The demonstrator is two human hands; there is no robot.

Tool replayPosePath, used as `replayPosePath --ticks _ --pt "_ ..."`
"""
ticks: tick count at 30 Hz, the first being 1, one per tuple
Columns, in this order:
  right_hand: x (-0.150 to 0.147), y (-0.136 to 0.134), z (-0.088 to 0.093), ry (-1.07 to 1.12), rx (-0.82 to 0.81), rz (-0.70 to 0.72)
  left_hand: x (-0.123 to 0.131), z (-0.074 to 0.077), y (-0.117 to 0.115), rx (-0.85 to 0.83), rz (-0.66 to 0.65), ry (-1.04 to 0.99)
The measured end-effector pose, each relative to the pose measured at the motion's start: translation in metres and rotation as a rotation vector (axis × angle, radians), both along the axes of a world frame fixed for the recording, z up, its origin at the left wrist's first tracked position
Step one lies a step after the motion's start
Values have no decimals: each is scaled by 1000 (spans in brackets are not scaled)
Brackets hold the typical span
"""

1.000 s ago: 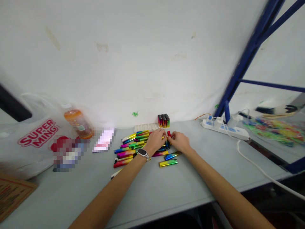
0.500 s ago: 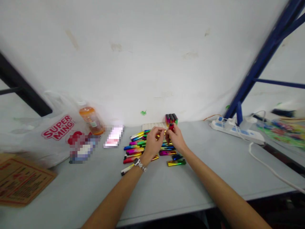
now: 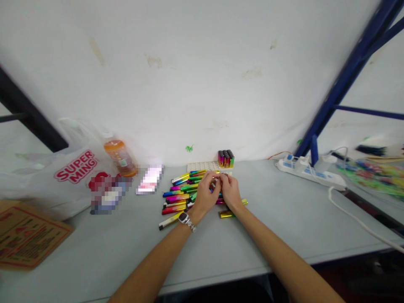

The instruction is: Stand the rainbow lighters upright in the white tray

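Desk (image 3: pixel 284 214) is backed by wall (image 3: pixel 189 84), room left between lighters (image 3: pixel 176 198) and front edge (image 3: pixel 217 279), hands (image 3: pixel 206 198) curled close, grip can't be told.

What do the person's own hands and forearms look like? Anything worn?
Left hand: ungloved, with a silver watch at the wrist, its face squarish, its band metal. Right hand: ungloved, wrist bare. Both forearms bare, no sleeves in view.

Lighters (image 3: pixel 176 209) show a glossy, metallic sheen, the table (image 3: pixel 227 248) smooth matt, the blurred box (image 3: pixel 34 237) probably plain cardboard.
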State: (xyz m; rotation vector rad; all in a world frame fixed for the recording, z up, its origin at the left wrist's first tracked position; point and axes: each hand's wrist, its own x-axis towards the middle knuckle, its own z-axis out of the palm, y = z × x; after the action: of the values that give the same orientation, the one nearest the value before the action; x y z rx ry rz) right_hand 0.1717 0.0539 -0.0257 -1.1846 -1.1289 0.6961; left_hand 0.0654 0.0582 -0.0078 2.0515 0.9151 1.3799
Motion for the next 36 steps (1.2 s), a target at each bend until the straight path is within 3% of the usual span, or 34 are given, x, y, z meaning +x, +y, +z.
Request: replayPosePath --ticks 7,27,36 --pt "-8 -11 9 -65 128 35 0 -8 2 -53 9 -169" --pt "-6 -11 4 49 74 43 1 -7 -2 -2 -64 -117" --pt "-7 -11 7 -7 136 39 2 -5 -1 12 -46 -144"
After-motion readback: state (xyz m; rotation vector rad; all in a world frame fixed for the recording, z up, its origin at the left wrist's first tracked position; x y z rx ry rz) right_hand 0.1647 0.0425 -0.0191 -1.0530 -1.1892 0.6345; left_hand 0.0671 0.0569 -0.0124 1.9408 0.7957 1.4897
